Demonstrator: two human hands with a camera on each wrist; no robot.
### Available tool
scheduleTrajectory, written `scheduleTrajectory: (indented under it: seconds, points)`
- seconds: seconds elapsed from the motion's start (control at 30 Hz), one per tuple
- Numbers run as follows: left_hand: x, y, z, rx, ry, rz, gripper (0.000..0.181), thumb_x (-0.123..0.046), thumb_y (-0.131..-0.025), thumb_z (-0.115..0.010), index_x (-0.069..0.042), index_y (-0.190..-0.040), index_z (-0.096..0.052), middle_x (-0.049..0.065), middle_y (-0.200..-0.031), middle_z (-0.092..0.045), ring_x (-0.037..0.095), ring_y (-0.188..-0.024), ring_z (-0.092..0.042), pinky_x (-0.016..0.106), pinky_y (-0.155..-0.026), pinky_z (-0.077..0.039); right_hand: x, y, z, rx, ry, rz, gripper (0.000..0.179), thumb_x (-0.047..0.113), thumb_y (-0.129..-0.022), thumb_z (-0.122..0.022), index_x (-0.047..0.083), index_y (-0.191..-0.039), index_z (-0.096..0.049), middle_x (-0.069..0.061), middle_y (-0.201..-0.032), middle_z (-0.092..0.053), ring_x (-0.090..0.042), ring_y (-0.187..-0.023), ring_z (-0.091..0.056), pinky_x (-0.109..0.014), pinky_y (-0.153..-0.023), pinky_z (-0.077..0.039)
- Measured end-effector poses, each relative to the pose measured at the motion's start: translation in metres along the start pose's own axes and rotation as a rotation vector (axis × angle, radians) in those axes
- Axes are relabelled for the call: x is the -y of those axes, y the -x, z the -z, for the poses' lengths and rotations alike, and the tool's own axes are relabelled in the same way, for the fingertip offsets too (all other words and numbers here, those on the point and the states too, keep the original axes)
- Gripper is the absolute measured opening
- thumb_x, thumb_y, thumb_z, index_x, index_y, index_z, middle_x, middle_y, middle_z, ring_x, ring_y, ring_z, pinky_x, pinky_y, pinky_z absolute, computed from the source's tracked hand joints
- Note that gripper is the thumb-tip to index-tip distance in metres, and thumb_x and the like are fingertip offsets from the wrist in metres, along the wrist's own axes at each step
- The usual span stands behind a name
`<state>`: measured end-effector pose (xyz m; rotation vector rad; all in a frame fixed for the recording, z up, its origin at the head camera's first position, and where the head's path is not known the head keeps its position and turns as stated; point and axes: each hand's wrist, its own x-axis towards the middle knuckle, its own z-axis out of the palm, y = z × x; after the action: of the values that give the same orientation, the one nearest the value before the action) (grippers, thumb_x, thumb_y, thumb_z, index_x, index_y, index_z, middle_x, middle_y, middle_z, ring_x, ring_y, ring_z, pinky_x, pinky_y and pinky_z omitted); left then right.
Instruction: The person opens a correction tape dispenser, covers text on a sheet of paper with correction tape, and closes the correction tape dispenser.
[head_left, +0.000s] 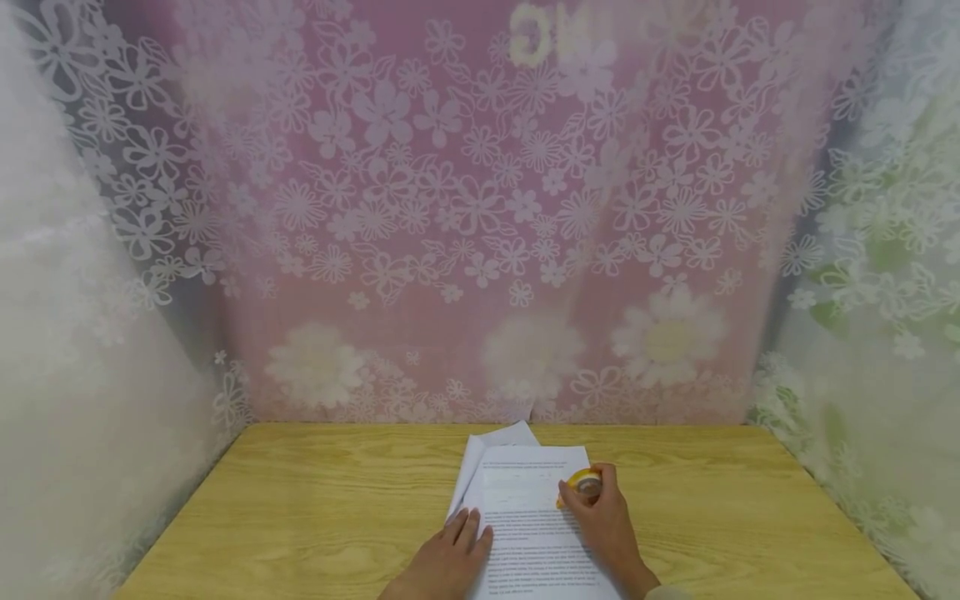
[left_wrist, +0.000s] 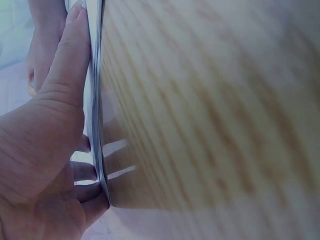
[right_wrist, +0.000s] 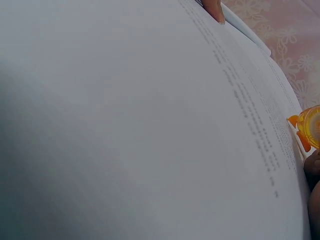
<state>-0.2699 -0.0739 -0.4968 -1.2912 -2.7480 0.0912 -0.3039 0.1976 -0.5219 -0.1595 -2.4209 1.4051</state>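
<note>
A printed sheet of paper (head_left: 536,554) lies on the table, and a pale band crosses its upper lines of text. My right hand (head_left: 609,525) pinches a yellow-orange correction tape dispenser (head_left: 586,481) between thumb and fingers at the sheet's upper right edge. In the right wrist view the dispenser (right_wrist: 311,127) has its orange tip at the paper, with part of my fingers (right_wrist: 314,167) below it. My left hand (head_left: 444,560) rests on the sheet's left edge, fingers extended. From the left wrist, the thumb (left_wrist: 70,55) lies along the edge of the paper stack.
More white sheets (head_left: 468,471), folded or skewed, stick out behind the printed page. The wood-grain table (head_left: 322,508) ends at a pink flowered curtain (head_left: 450,333), with pale sheeting (head_left: 90,375) on the left and similar flowered sheeting (head_left: 862,433) on the right.
</note>
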Motion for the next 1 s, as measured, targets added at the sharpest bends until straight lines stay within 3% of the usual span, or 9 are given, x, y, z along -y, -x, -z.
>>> scheduleTrajectory:
  seconds: [0.3,0.77,1.0]
  points:
    - [0.0008,0.0016,0.0036,0.046,-0.011,0.027,0.099,-0.081,-0.079,-0.041,-0.002,-0.140,-0.044,0.023,-0.143,-0.040,0.036,-0.131,-0.038,0.037,-0.099,-0.040,0.0016,-0.0030,-0.0032,-0.006,0.015,0.019,0.051,0.026,-0.088,-0.070,0.000,-0.119,-0.038,-0.010,-0.092,-0.057,-0.013,-0.071,-0.052,-0.027,-0.063,-0.045]
    - [0.0023,0.0014,0.0025,-0.032,-0.002,-0.016,0.096,-0.078,-0.081,-0.041,0.000,-0.137,-0.047,0.025,-0.140,-0.043,0.038,-0.128,-0.042,0.037,-0.096,-0.043,0.0026,-0.0042,-0.0009,-0.072,0.050,0.012,0.048,0.018,-0.083,-0.071,0.002,-0.117,-0.040,-0.013,-0.096,-0.056,-0.019,-0.078,-0.054,-0.031,-0.066,-0.045]
    - [0.0008,0.0016,0.0002,-0.008,0.016,-0.006,0.096,-0.078,-0.081,-0.042,-0.002,-0.138,-0.047,0.024,-0.140,-0.042,0.037,-0.128,-0.041,0.036,-0.096,-0.043,-0.0005,-0.0010,0.0045,-0.126,-0.106,-0.148,0.058,0.030,-0.089,-0.067,0.004,-0.130,-0.033,-0.015,-0.098,-0.059,-0.020,-0.080,-0.057,-0.026,-0.064,-0.048]
